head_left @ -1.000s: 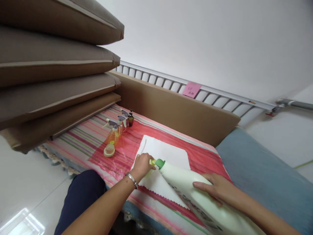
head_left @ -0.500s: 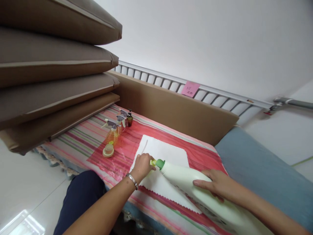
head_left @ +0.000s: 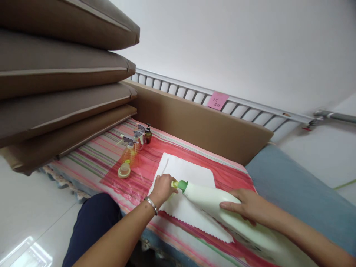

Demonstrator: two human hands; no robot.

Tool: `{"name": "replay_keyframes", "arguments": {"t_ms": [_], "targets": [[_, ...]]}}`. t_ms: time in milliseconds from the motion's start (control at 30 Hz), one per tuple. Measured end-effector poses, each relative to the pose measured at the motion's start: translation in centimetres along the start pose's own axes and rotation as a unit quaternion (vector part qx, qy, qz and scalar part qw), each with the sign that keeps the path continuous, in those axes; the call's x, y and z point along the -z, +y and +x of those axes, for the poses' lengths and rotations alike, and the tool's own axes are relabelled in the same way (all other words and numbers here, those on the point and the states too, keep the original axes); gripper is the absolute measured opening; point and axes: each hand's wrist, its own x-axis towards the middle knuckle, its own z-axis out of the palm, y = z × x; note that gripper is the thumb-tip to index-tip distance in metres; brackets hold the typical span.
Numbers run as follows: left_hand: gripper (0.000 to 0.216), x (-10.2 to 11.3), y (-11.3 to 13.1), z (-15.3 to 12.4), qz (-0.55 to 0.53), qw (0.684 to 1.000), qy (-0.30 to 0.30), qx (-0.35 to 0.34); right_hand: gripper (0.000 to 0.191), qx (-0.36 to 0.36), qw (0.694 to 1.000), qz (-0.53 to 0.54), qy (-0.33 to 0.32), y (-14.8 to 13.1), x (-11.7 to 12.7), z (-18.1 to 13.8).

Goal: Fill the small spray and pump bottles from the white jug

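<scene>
My left hand [head_left: 163,188], a silver bracelet on its wrist, is closed around a small bottle whose yellow threaded neck [head_left: 174,184] shows past the fingers; most of its body is hidden. Against that neck rests the green spout [head_left: 182,185] of a large pale green bottle [head_left: 211,200]. This bottle lies tilted, spout end to the left, and my right hand [head_left: 244,205] grips its side. Whether liquid flows is not visible. Under both bottles lies a white cloth with zigzag edges [head_left: 191,168].
Clear spray bottles [head_left: 129,154], a dark pump bottle [head_left: 148,135] and a round yellowish cap [head_left: 124,170] stand on the striped cloth [head_left: 89,157] at left. Stacked brown cushions [head_left: 66,74] rise beside them. A brown board [head_left: 191,120] leans on a radiator with a pink note [head_left: 218,100].
The view has shifted very slightly. My right hand and the large bottle have moved only a touch; both hands keep their holds, and the spout stays at the small bottle's neck.
</scene>
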Motion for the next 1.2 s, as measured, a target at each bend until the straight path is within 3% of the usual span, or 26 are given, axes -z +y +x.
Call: {"name": "replay_keyframes", "arguments": {"t_ms": [1200], "targets": [[0.032, 0.30, 0.34, -0.17, 0.004, 1.000, -0.007, -0.003, 0.036, 0.003, 1.000, -0.007, -0.001, -0.74, 0.58, -0.04]]}}
